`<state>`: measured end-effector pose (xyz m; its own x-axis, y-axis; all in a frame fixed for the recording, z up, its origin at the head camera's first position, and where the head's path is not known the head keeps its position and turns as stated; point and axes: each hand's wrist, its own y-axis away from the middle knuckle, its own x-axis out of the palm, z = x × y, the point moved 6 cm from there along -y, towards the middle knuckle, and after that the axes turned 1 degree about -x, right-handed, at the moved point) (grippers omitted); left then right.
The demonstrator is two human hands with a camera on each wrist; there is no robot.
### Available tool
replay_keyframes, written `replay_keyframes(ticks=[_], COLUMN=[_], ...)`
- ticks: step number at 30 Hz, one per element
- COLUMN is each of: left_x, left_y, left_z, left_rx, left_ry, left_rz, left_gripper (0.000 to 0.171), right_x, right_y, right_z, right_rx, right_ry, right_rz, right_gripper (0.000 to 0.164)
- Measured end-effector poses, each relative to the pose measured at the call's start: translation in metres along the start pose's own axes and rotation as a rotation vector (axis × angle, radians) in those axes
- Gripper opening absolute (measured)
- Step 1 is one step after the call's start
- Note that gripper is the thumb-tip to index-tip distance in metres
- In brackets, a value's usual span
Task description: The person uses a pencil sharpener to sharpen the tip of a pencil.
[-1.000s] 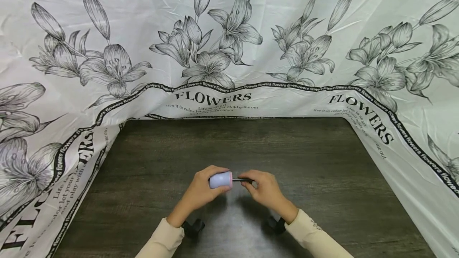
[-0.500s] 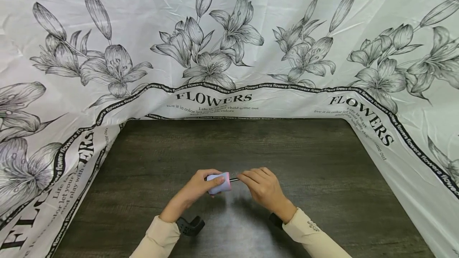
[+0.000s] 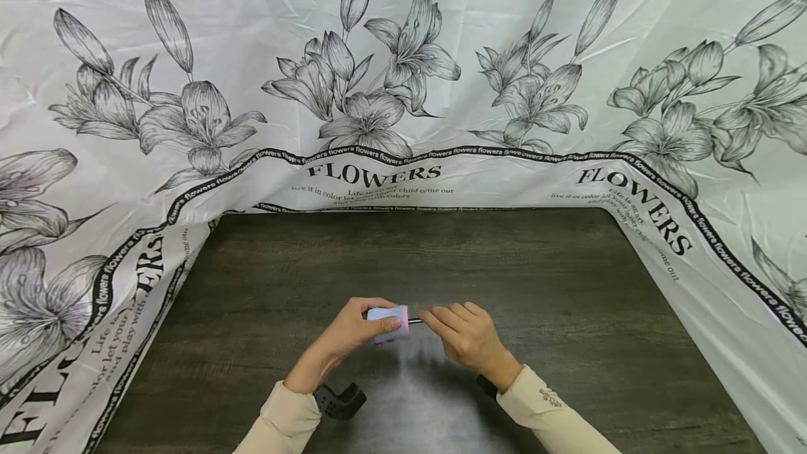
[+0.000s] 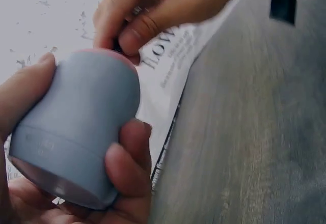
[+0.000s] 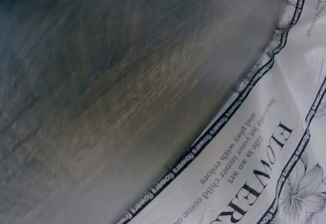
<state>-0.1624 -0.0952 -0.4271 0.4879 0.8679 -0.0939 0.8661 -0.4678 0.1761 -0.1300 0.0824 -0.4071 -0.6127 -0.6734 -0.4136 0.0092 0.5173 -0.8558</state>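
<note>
My left hand (image 3: 348,331) holds a pale blue barrel-shaped container (image 3: 382,313) with a pink end, much like a pencil sharpener, lying sideways above the table. In the left wrist view, fingers and thumb wrap the container (image 4: 81,102), and its hollow base faces the camera. A thin dark stick (image 3: 414,321), pencil-like, runs from the pink end to my right hand (image 3: 465,335), whose fingertips pinch it. The stick's far part is hidden by that hand. Only the right hand's thumb and fingers (image 4: 133,38) show beside the pink rim there; the right wrist view shows no hand.
Both hands work over a dark wood-grain table (image 3: 403,251). White cloth (image 3: 523,181) printed with lilies and lettering hangs behind it and along both sides. A black strap (image 3: 340,401) sits at the left wrist, another (image 3: 487,387) at the right.
My right hand has rolled over, so its back now faces up while it still pinches the stick. The left thumb has shifted onto the container's top, and the container tilted and levelled again.
</note>
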Motion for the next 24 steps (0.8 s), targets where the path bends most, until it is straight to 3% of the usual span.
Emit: replay_keyframes(ticks=[3, 6, 8, 12, 13, 15, 17, 19, 24], left_x=[0.002, 0.004, 0.006, 0.014, 0.017, 0.021, 0.024, 0.023, 0.014], left_y=[0.002, 0.005, 0.009, 0.017, 0.019, 0.02, 0.02, 0.02, 0.016], left_z=[0.0, -0.006, -0.016, -0.034, -0.036, -0.036, -0.033, -0.031, -0.026], left_rx=[0.023, 0.095, 0.197, 0.444, 0.501, 0.574, 0.61, 0.603, 0.505], left_ry=[-0.007, -0.077, -0.178, -0.413, -0.46, -0.525, -0.559, -0.584, -0.606], left_rz=[-0.018, -0.075, -0.123, -0.193, -0.197, -0.198, -0.214, -0.249, -0.327], left_gripper=[0.044, 0.042, 0.043, 0.046, 0.046, 0.047, 0.048, 0.048, 0.047], right_x=[-0.002, 0.0, 0.005, 0.02, 0.023, 0.025, 0.026, 0.028, 0.024], right_y=[-0.003, -0.007, -0.008, 0.002, 0.006, 0.01, 0.013, 0.013, 0.005], right_z=[0.003, -0.002, -0.01, -0.023, -0.024, -0.026, -0.027, -0.028, -0.028], right_rx=[0.052, 0.242, 0.476, 1.055, 1.175, 1.301, 1.316, 1.257, 0.988], right_ry=[-0.051, -0.244, -0.501, -1.067, -1.16, -1.26, -1.253, -1.178, -0.858], right_rz=[0.03, 0.165, 0.325, 0.621, 0.682, 0.782, 0.846, 0.851, 0.712], right_gripper=[0.03, 0.024, 0.018, 0.019, 0.021, 0.024, 0.024, 0.023, 0.017])
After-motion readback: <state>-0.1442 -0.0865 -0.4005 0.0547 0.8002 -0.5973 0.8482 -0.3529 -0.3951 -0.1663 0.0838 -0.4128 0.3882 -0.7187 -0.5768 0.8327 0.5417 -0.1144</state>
